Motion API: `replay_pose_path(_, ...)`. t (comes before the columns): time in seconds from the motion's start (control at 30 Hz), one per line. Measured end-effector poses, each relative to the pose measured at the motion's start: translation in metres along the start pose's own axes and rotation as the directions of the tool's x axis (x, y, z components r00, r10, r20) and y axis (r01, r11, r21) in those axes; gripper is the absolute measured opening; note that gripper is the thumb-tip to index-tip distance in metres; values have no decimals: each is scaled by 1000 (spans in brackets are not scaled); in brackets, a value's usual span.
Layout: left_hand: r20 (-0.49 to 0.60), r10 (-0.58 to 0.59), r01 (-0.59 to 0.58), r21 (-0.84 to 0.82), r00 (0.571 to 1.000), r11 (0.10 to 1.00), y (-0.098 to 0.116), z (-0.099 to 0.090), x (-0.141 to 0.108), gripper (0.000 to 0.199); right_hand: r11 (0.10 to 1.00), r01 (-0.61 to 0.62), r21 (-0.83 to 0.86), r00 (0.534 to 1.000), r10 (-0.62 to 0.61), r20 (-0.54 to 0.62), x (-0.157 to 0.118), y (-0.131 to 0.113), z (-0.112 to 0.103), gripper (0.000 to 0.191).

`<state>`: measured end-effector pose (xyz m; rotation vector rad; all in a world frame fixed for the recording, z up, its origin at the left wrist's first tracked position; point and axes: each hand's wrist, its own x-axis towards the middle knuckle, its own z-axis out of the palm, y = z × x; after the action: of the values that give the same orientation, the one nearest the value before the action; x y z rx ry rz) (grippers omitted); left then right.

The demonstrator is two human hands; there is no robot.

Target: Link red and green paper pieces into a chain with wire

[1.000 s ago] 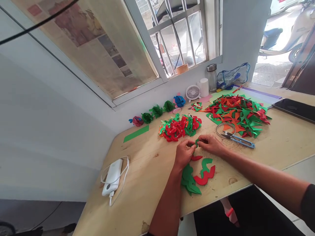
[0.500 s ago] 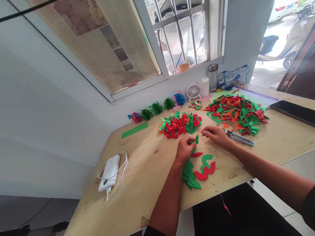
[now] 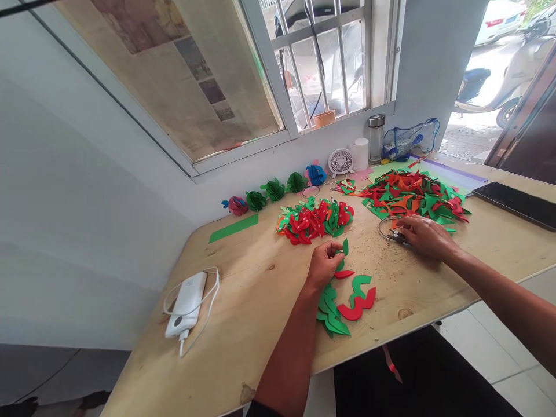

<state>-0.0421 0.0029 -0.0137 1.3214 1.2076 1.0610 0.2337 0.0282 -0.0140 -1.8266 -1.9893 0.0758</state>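
Note:
A small green paper cutout (image 3: 346, 247) is pinched between the thumb and fingers of my left hand (image 3: 324, 263), just above the tabletop. Below that hand lie a stack of wavy green paper pieces (image 3: 330, 315), a loose green piece (image 3: 359, 286), a wavy red piece (image 3: 358, 305) and a thin red piece (image 3: 344, 274). Over on the right, my right hand (image 3: 428, 236) is closed over a blue-handled cutting tool (image 3: 397, 237). Only the tool's dark metal end shows; its handle is under my palm. A thin ring (image 3: 382, 229) lies against the tool.
A heap of red, green and orange scraps (image 3: 412, 194) covers the back right. Nearer the middle is a pile of dotted red and green cutouts (image 3: 315, 220). A phone (image 3: 519, 202), white power bank (image 3: 186, 304), small fan (image 3: 341, 162) and glass bottle (image 3: 376, 139) stand or lie around.
My right hand has moved right, from beside my left hand onto the blue-handled tool, covering its handle. My left hand keeps its hold on the green cutout. The view has shifted slightly.

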Motion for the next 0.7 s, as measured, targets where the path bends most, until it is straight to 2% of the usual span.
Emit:
replay_pose_path(0.13,4,1,-1,9,1000,1000,0,-1,0,15,998,68,-13,996,-68,50,2,-3,-1,25)
replay_pose_path(0.27,-3,25,-25,41,1000,999,3,0,0,14,998,40,-52,997,-36,72,2,-5,-4,20)
replay_pose_path(0.57,-5,18,-18,20,1000,1000,1,0,0,13,977,45,-209,999,-40,28,-9,-13,3,22)
replay_pose_path(0.7,-23,-14,13,-21,1000,1000,3,1,-1,13,973,28,-228,1000,-29,-3,-12,-16,4,21)
